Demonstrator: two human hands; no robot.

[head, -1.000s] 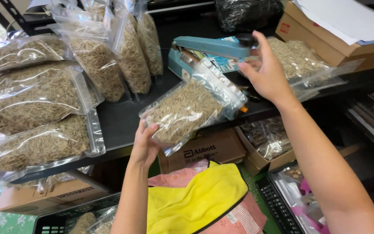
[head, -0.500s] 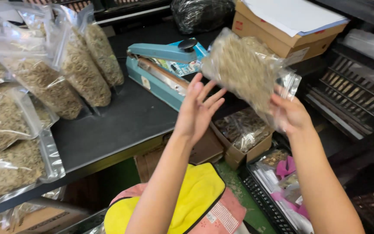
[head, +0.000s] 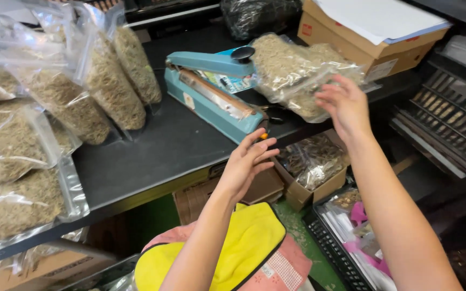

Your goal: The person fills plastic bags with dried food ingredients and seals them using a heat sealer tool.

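Right hand (head: 343, 105) raised with open, empty grip, fingertips just at the clear bag of dried herbs (head: 297, 70) lying on the bench (head: 152, 151) beside the blue heat sealer (head: 211, 94). Left hand (head: 246, 164) hovering empty, fingers spread, near the bench edge.

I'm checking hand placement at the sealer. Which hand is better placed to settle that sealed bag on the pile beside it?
Right, probably: the right hand is at the clear filled bag; the left hand hangs empty below the heat sealer.
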